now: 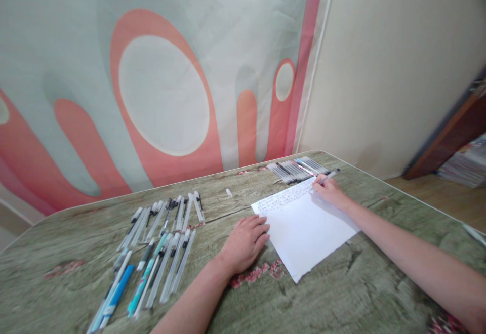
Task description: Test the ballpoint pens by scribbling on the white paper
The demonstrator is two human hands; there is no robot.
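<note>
My right hand [327, 189] is closed around a pen [332, 174], its tip down at the upper right of a white sheet of paper [307, 238]. Several lines of small dark handwriting run across the top of the sheet; its lower part is blank. My left hand [246, 240] lies flat with fingers stretched out, the fingertips at the paper's left edge. Beyond the sheet, close to my right hand, a row of pens [298, 169] lies side by side. The pen's tip is too small to make out clearly.
On the left of the wood-patterned table [212, 303] lie two rows of pens, among them a blue pen [118, 289] and a turquoise pen [146, 278]. A small white cap [228, 192] lies near the back. Behind hangs a printed curtain [163, 96] beside a plain wall [379, 71].
</note>
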